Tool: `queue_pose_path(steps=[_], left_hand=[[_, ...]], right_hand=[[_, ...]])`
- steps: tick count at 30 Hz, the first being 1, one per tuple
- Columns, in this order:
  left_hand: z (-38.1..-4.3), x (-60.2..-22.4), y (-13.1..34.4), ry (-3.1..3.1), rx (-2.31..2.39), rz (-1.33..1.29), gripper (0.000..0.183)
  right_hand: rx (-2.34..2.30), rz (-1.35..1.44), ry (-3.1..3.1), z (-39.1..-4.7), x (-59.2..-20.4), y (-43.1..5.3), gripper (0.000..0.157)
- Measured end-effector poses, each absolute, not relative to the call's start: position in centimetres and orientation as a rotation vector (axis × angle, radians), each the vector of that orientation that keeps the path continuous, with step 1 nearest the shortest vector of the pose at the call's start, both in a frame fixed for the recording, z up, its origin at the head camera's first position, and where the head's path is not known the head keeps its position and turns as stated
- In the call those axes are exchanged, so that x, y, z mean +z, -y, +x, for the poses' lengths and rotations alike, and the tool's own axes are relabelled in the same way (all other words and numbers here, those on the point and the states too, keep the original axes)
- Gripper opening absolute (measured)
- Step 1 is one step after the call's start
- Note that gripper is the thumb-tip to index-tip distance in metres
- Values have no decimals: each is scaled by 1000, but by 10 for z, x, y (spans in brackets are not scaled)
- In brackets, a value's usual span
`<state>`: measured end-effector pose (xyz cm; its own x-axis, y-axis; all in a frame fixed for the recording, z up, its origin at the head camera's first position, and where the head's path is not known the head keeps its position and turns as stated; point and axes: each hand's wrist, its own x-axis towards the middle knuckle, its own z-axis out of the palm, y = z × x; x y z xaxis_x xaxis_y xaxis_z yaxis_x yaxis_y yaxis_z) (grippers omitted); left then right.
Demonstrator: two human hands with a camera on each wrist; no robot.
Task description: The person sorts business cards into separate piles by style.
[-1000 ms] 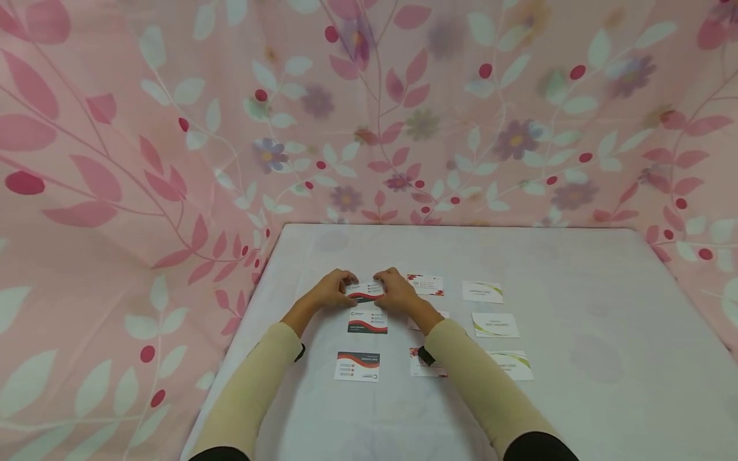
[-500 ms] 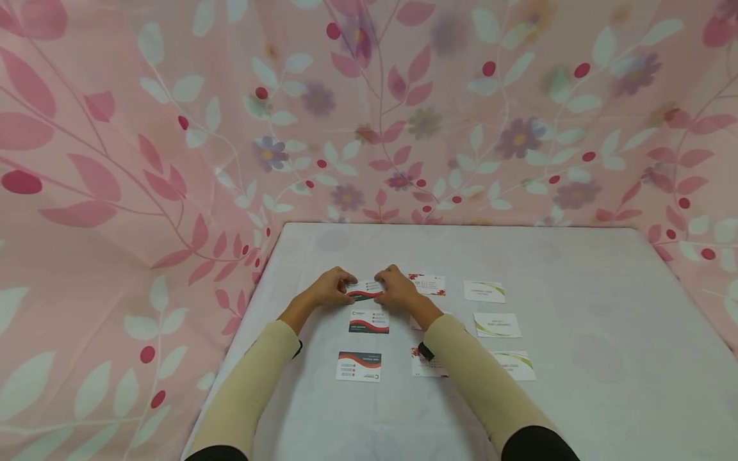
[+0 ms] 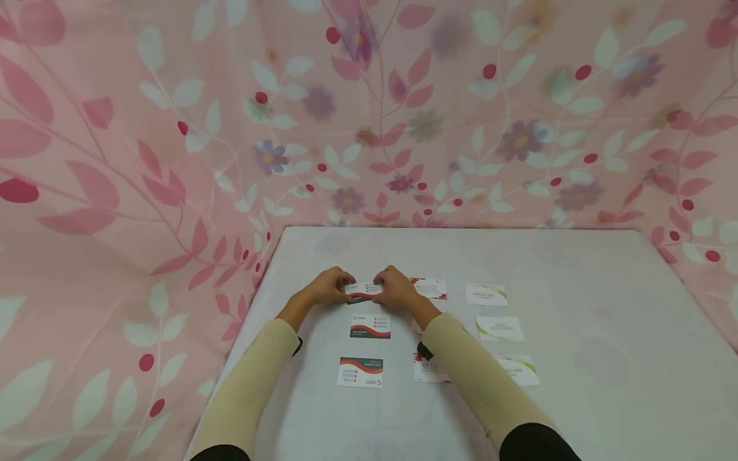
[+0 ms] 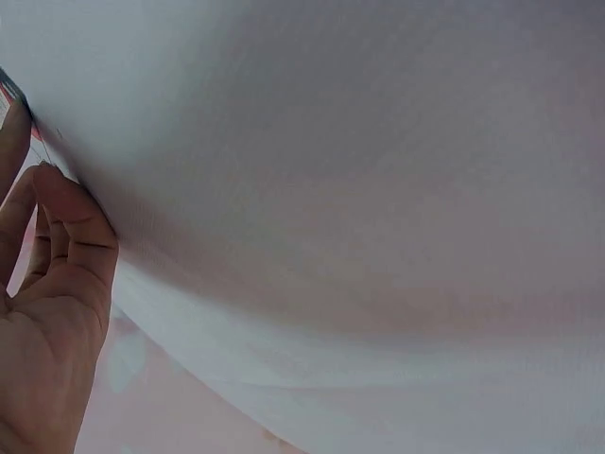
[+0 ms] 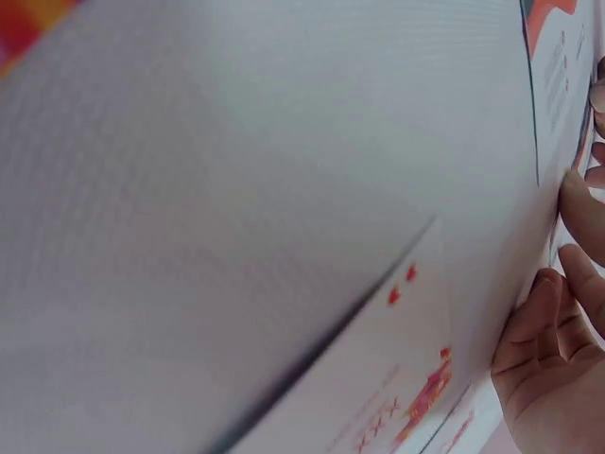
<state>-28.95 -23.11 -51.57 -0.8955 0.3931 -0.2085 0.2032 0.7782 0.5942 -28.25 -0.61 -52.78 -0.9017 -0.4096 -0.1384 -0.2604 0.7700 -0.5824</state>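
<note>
Bare left hand (image 3: 327,287) pinched the left edge of a flat, rectangular white card with a wavy red-and-charcoal band (image 3: 364,290); bare right hand (image 3: 399,291) pinched its right edge, thumb and curled fingers grasping on both sides. Card sat at far end of the left column, over a smooth white tablecloth (image 3: 588,320); couldn't tell whether it touched the cloth. Nearer in that column lay a matching charcoal-red wave card (image 3: 370,326) and a card with its dark band on the far edge (image 3: 360,372). Right forearm partly covered the column of white cards with red floral corners (image 3: 432,289); beyond, white cards with thin green curves (image 3: 499,329). Sleeves cream (image 3: 248,378), matte.
</note>
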Motion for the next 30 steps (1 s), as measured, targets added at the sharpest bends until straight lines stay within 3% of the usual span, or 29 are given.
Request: queue_pose_path(steps=[9, 30], left_hand=[[-288, -518, 230, -2628, 882, 518, 51], [-298, -526, 238, -2662, 924, 374, 49]], right_hand=[[-825, -587, -2705, -287, -531, 6, 58], [-858, -499, -2736, -289, -534, 10, 60]])
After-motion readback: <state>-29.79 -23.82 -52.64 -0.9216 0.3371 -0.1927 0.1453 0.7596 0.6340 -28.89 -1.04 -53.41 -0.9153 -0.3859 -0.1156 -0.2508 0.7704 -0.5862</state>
